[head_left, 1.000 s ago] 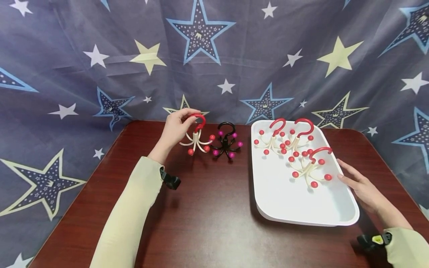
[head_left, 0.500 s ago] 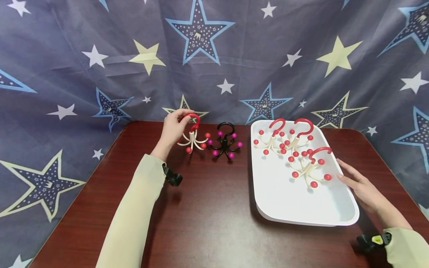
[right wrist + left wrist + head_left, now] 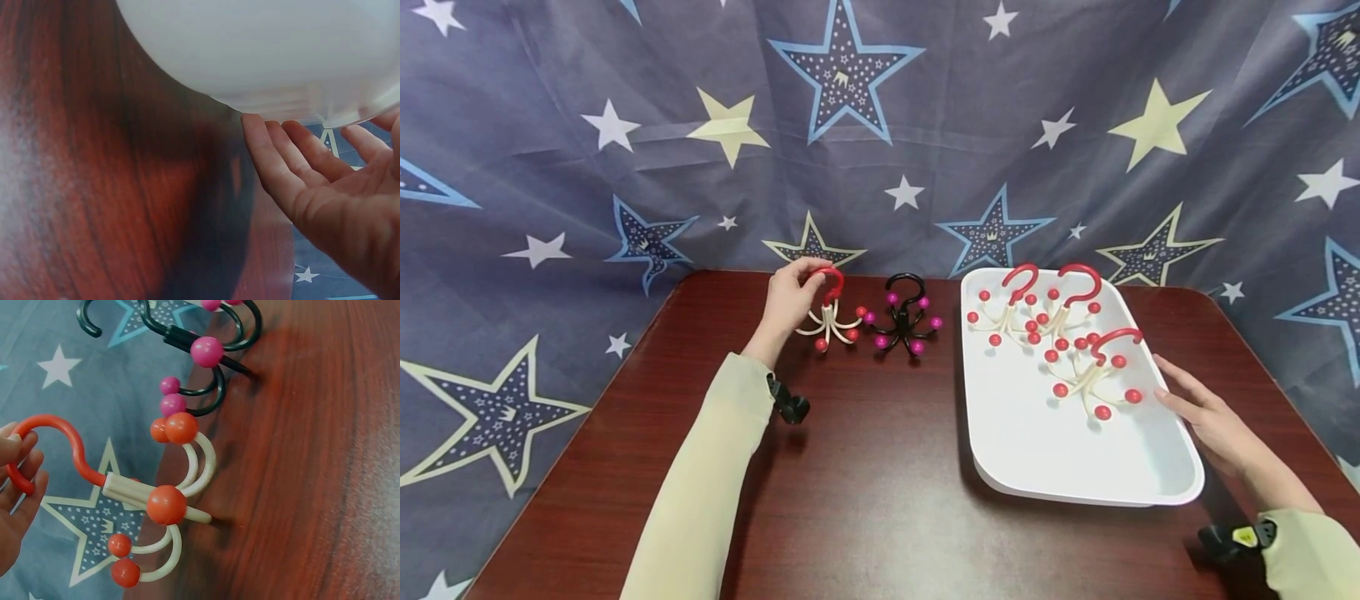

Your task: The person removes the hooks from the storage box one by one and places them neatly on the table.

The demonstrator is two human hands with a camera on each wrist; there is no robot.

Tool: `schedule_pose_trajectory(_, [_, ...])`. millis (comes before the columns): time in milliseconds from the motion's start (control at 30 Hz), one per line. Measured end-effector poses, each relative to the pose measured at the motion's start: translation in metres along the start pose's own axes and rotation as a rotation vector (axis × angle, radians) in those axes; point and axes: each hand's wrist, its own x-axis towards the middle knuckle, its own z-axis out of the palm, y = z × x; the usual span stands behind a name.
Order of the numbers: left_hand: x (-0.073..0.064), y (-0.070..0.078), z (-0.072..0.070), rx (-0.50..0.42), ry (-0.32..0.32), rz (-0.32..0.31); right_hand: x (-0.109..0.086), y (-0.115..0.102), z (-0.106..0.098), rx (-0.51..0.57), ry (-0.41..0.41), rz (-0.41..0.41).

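Observation:
In the head view my left hand (image 3: 786,302) pinches the red hook of a cream octopus-shaped hanger (image 3: 829,317) with red ball tips. Close up in the left wrist view, thumb and fingers lie round the red hook (image 3: 75,440), and the hanger's lower arms are at the table top. Just right of it stands a black octopus-shaped hanger (image 3: 904,321) with magenta balls. My right hand (image 3: 1217,429) rests against the right side of a white tray (image 3: 1075,467). From the right wrist, its nearly straight fingers (image 3: 275,159) touch the tray's outer wall.
Three more cream hangers stand in the tray: one at the back left (image 3: 1009,315), one at the back right (image 3: 1060,319), one farther forward (image 3: 1086,379). The dark red-brown table (image 3: 865,483) ends at a star-patterned cloth backdrop (image 3: 917,125).
My left hand has shifted a little left and down with the cream hanger, widening the space to the black one. The right hand and tray have stayed put.

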Motion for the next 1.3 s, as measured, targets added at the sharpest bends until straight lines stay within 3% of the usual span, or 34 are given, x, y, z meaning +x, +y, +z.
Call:
schedule_pose_trajectory(200, [-0.001, -0.003, 0.001, -0.045, 0.001, -0.015, 0.0, 0.0, 0.0, 0.024, 0.0, -0.015])
schedule_pose_trajectory(333, [0.0, 0.001, -0.001, -0.05, 0.001, 0.011, 0.0, 0.0, 0.0, 0.045, -0.004, -0.026])
schedule_pose_trajectory(600, [0.003, 0.038, 0.007, -0.104, -0.003, 0.142, 0.0, 0.001, -0.002, 0.031, 0.002, -0.04])
schedule_pose_trajectory(800, [0.003, 0.068, 0.032, -0.133, -0.088, 0.238, 0.0, 0.0, -0.001, 0.021, -0.002, -0.026])
schedule_pose_trajectory(1033, [0.0, 0.101, 0.065, -0.147, -0.18, 0.244, 0.0, -0.001, 0.001, 0.021, -0.006, -0.012])
schedule_pose_trajectory(1300, [-0.016, 0.126, 0.106, -0.192, -0.243, 0.236, -0.002, 0.0, 0.0, 0.035, -0.012, -0.01])
